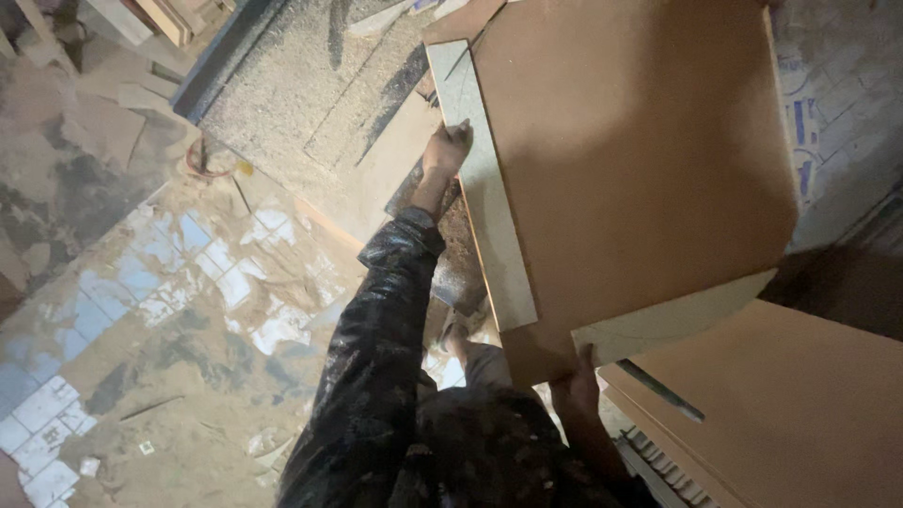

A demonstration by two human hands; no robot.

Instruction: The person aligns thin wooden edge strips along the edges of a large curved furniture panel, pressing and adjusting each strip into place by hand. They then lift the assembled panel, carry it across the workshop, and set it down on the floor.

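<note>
Across the upper right of the frame a large brown board [640, 160] with clipped corners is held up, its pale speckled edge [489, 207] turned toward the middle of the picture. Much of the floor behind is hidden by this board. At the lower right a second brown panel [800, 414] is seen lying flat, with a dark narrow strip [658, 388] resting near its upper left corner and pale slats just below its edge. The tiled floor [141, 310], blue and white under heavy dust, fills the left half, and a sawdust-covered slab [310, 85] lies at upper centre beside a dark rail. Loose timber offcuts [150, 19] are stacked at the upper left. The left hand [448, 149], reached out from a dark glossy sleeve [376, 357], is pressed against the pale edge of the board with its fingers closed on it. The right hand [576, 390] is set under the board's lower corner at bottom centre, its fingers wrapped around that corner. A small red loop of cord [202, 160] lies on the floor at left.
</note>
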